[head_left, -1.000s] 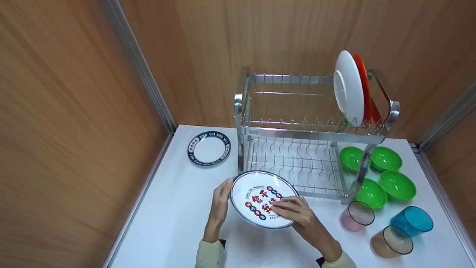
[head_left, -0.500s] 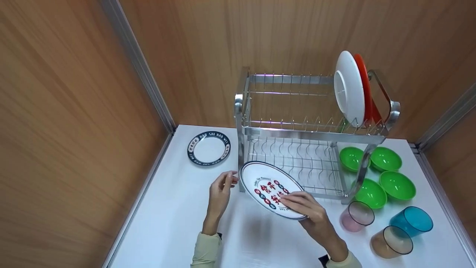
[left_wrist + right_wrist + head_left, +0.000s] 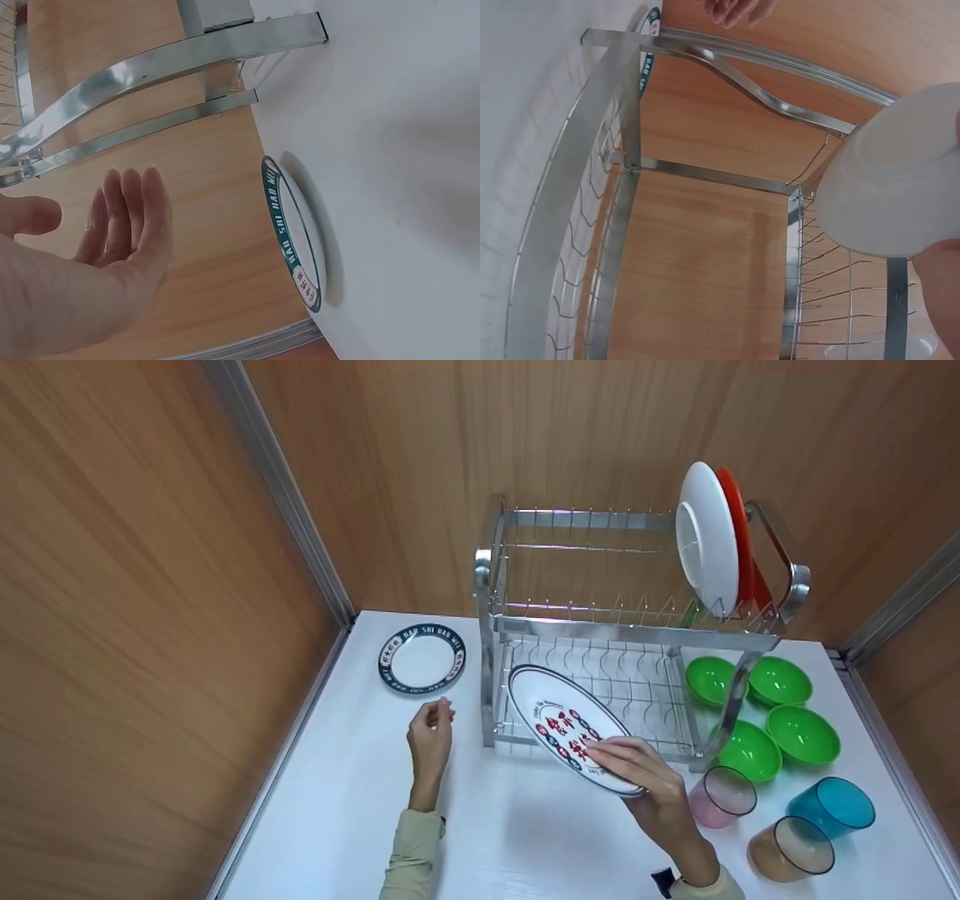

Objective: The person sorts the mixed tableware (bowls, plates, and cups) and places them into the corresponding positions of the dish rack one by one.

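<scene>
My right hand [image 3: 649, 776] grips the lower right rim of a white plate [image 3: 551, 706] with red and blue lettering, its fingers over the printed face. The plate is tilted in front of the metal dish rack [image 3: 600, 628]. In the right wrist view the pale underside of the plate [image 3: 896, 187] shows beside the rack. My left hand [image 3: 431, 742] is in the air left of the rack, holding nothing; its fingers are loosely bent in the left wrist view. Nearest to it is a small plate [image 3: 421, 658] with a dark lettered rim, lying on the table.
A white plate [image 3: 709, 540] and a red plate [image 3: 739, 532] stand upright at the rack's upper right. Several green bowls [image 3: 802, 733] sit to its right. A pink cup [image 3: 721, 797], a blue cup [image 3: 831, 808] and an amber cup [image 3: 790, 849] stand at the front right.
My left hand has let go of the lettered plate and moved left toward the dark-rimmed plate. My right hand has carried the lettered plate rightward and tilted it more steeply.
</scene>
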